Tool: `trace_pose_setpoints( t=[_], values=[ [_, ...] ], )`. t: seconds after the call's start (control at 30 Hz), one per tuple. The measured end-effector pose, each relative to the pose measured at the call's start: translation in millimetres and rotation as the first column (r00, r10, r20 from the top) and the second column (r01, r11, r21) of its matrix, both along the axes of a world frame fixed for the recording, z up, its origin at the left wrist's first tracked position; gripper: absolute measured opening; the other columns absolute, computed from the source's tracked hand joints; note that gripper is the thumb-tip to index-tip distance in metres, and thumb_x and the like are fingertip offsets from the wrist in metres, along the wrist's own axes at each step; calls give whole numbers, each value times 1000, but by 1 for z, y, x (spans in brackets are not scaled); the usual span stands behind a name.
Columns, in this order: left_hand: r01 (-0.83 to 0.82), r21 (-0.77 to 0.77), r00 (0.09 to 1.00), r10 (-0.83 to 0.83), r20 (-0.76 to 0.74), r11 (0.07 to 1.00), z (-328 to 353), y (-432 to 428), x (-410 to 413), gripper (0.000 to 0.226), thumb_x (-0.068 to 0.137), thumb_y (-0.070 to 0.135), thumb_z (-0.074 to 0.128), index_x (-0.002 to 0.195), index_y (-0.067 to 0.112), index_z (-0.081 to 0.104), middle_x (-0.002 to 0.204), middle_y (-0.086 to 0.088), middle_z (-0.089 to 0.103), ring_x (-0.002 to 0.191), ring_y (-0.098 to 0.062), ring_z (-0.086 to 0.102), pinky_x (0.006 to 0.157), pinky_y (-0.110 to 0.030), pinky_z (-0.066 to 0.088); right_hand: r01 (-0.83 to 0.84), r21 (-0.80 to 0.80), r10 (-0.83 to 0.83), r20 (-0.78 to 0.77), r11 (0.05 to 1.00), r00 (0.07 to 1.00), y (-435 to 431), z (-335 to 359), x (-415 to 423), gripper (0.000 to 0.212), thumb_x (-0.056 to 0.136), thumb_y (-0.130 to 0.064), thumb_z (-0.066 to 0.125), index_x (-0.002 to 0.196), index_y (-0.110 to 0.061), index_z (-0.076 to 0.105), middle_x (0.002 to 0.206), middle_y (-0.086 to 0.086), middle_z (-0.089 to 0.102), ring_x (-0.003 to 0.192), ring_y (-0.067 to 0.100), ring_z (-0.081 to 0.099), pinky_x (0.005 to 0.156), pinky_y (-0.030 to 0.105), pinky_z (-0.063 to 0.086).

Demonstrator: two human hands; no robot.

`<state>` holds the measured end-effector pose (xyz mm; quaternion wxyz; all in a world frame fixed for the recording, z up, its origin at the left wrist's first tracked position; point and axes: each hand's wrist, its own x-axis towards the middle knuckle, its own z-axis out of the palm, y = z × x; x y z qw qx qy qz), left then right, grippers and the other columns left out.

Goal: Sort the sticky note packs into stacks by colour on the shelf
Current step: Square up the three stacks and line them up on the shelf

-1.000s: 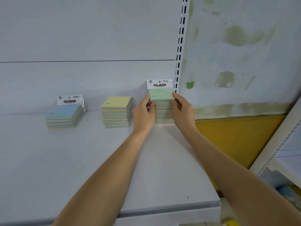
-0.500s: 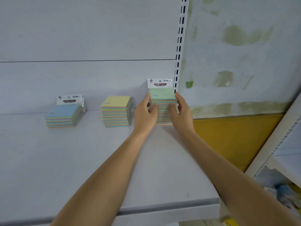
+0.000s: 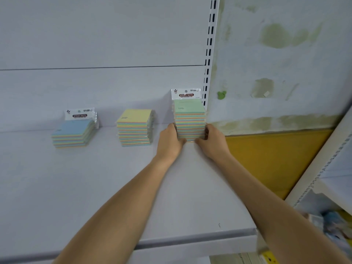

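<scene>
Three stacks of sticky note packs stand at the back of the white shelf (image 3: 95, 187). A low blue-topped stack (image 3: 73, 133) is on the left, a yellow-topped stack (image 3: 134, 127) in the middle, and a tall green-topped stack (image 3: 189, 119) on the right by the slotted upright. My left hand (image 3: 170, 140) presses the green stack's lower left side. My right hand (image 3: 211, 139) presses its lower right side. Both hands clasp the bottom of that stack between them.
A slotted white upright (image 3: 209, 50) rises just right of the green stack. Beyond it is a stained wall (image 3: 282, 63) with a yellow panel (image 3: 270, 159) below. Another shelf unit (image 3: 327, 178) with blurred goods stands at the right edge.
Both hands slid down from the top pack of the green stack to its base. The green stack now looks squared up.
</scene>
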<state>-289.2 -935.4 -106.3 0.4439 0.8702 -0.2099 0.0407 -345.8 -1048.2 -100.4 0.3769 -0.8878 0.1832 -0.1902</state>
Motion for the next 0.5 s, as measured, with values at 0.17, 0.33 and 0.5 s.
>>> trace_pose_setpoints(
  t=[0.17,0.33,0.5],
  values=[
    [-9,-5,1000,9,14,1000,1,1,-3,37,79,5,63,114,-3,54,117,-18,66,111,-32,60,93,-39,48,-3,-7,3,-5,1000,1000,1,2,-1,36,83,-5,54,119,-3,51,117,14,63,107,28,57,72,21,34],
    [-1,-7,1000,1,-24,1000,4,4,-4,32,79,5,58,111,1,58,111,-15,69,106,-30,63,87,-29,48,-26,17,26,6,1000,1000,-1,2,-2,37,84,0,44,119,-5,53,115,15,64,104,29,58,74,23,36],
    [-3,7,1000,3,-11,1000,3,6,-4,32,81,3,53,112,0,59,111,-16,69,107,-32,62,88,-34,48,-20,34,20,-2,999,1000,0,1,0,37,85,1,42,120,-5,51,117,15,63,107,30,58,76,25,38]
  ],
)
